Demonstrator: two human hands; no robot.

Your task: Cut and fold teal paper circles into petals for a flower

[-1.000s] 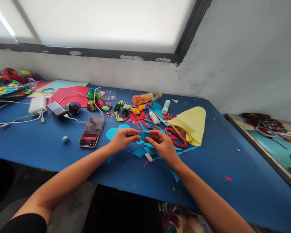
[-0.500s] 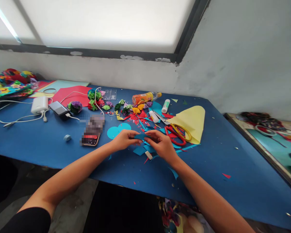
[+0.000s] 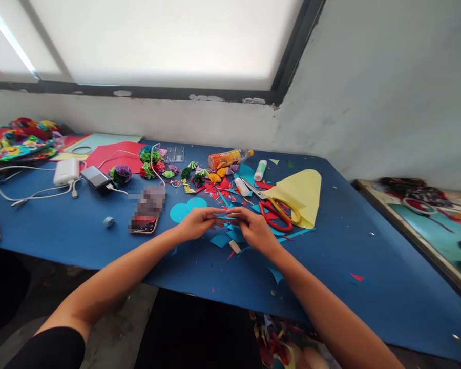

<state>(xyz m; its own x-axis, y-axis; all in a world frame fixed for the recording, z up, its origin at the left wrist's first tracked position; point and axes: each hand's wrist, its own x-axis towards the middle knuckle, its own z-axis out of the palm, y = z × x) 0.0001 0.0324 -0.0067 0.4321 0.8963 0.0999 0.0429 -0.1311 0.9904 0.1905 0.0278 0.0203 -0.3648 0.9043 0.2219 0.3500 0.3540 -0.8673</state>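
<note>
While a small blue paper [image 3: 227, 218] is held above the desk [image 3: 407, 287], its left end is pinched by the left hand [image 3: 197, 223] & its right end by the right hand [image 3: 255, 229], w/ fingers drawn in nearly closed on thumbs. It's seen almost edge-on, so any fold can't be told. For good control, only light fingertip pressure should prob. be used, since thin paper is likely to crease if squeezed hard; both ends are best held level, w/ edges checked from above. Blue scraps [image 3: 219, 240] are strewn just below the hands, w/ a white block [image 3: 234, 247], prob. an eraser, on the near side of the right hand. Scissors [image 3: 265, 196] are set beyond & right of that hand; blue discs [image 3: 180, 212] are laid just left of the left hand.
</note>
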